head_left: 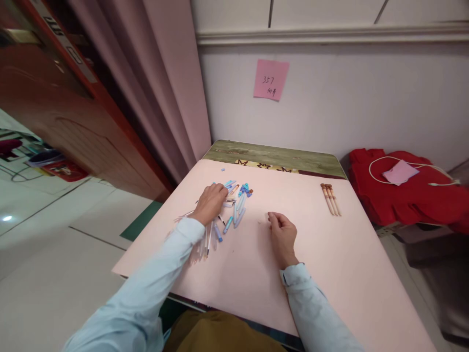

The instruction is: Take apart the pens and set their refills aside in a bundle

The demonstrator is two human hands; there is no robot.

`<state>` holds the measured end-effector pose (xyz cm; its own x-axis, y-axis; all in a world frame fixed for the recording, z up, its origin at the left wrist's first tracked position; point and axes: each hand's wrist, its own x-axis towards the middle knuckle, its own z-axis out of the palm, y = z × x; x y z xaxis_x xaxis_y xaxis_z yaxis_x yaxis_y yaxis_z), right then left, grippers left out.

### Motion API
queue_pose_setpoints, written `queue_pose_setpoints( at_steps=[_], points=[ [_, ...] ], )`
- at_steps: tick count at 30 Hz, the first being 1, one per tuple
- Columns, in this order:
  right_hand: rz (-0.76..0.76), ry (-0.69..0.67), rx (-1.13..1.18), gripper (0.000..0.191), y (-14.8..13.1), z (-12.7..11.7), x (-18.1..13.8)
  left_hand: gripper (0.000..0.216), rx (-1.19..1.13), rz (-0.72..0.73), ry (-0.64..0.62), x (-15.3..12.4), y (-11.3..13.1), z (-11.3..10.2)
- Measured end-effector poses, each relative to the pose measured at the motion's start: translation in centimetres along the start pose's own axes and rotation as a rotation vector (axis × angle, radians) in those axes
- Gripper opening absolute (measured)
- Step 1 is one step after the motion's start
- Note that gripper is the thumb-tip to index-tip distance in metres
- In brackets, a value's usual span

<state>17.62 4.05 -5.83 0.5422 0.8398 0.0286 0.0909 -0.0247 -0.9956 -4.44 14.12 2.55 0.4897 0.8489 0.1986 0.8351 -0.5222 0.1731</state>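
Note:
My left hand [210, 200] lies over a pile of loose pen parts and slim sticks at the left of the table. Its fingers bend down into the pile, and their tips are hidden, so what they grip cannot be told. Pale blue pen barrels [240, 210] and a blue-tipped pen piece [218, 233] lie beside it. Past the fingers is a small heap of blue and teal pieces [245, 189] with a brown one. My right hand [283, 234] hovers or rests right of the pile, fingers curled and thumb against the forefinger, with nothing visible between them.
Three wooden sticks with brown heads [330, 199] lie side by side at the right of the pink-covered table [252, 283]. A small blue piece [223, 169] sits near the back edge. Red cloth [366, 171] with a white cable is beyond the right edge; a curtain [172, 73] hangs at left.

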Motion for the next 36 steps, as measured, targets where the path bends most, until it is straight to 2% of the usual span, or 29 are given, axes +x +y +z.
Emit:
queue_pose_setpoints(
  at_steps=[3, 6, 8, 11, 13, 18, 23, 25, 27, 30, 33, 36],
  points=[
    [-0.061, -0.026, -0.012, 0.036, 0.0, 0.2, -0.1, 0.016, -0.210, -0.054, 0.052, -2.5, 3.6, 0.1],
    [-0.116, -0.104, 0.012, 0.032, -0.2, 0.2, -0.3, 0.014, -0.527, -0.103, 0.052, -4.8, 6.4, 1.6],
    [-0.137, -0.195, 0.045, 0.032, -0.4, 0.2, -0.5, 0.013, -0.598, -0.093, 0.034, -5.8, 7.4, 2.8],
    [-0.185, -0.331, 0.062, 0.032, -0.7, 0.1, -0.9, 0.014, -0.584, -0.048, 0.010, -6.3, 7.8, 4.0],
    [-0.233, -0.375, 0.035, 0.027, -0.7, 0.0, -1.0, 0.015, -0.572, -0.027, 0.026, -6.2, 7.8, 4.2],
    [-0.321, -0.428, -0.063, 0.022, -0.3, -0.1, -1.0, 0.006, -0.598, -0.055, 0.131, -6.1, 7.6, 3.9],
    [-0.462, -0.432, -0.239, 0.023, 0.1, -0.1, -1.0, 0.013, -0.711, -0.134, 0.187, -6.1, 7.7, 3.9],
    [-0.488, -0.409, -0.278, 0.022, 0.2, -0.2, -1.0, 0.017, -0.757, -0.147, 0.202, -5.6, 7.0, 3.6],
    [-0.459, -0.337, -0.283, 0.022, 0.2, -0.2, -0.8, 0.016, -0.706, -0.156, 0.224, -4.4, 5.4, 3.1],
    [-0.329, -0.173, -0.208, 0.025, 0.1, -0.3, -0.4, 0.005, -0.389, -0.205, 0.240, -1.8, 1.7, 2.2],
    [-0.202, -0.079, -0.129, 0.030, 0.1, -0.3, 0.2, 0.013, -0.114, -0.162, 0.092, 0.5, -1.7, 1.8],
    [-0.141, -0.061, -0.107, 0.033, 0.2, -0.3, 0.5, 0.016, 0.067, -0.051, -0.040, 1.9, -3.6, 2.0]
  ],
)
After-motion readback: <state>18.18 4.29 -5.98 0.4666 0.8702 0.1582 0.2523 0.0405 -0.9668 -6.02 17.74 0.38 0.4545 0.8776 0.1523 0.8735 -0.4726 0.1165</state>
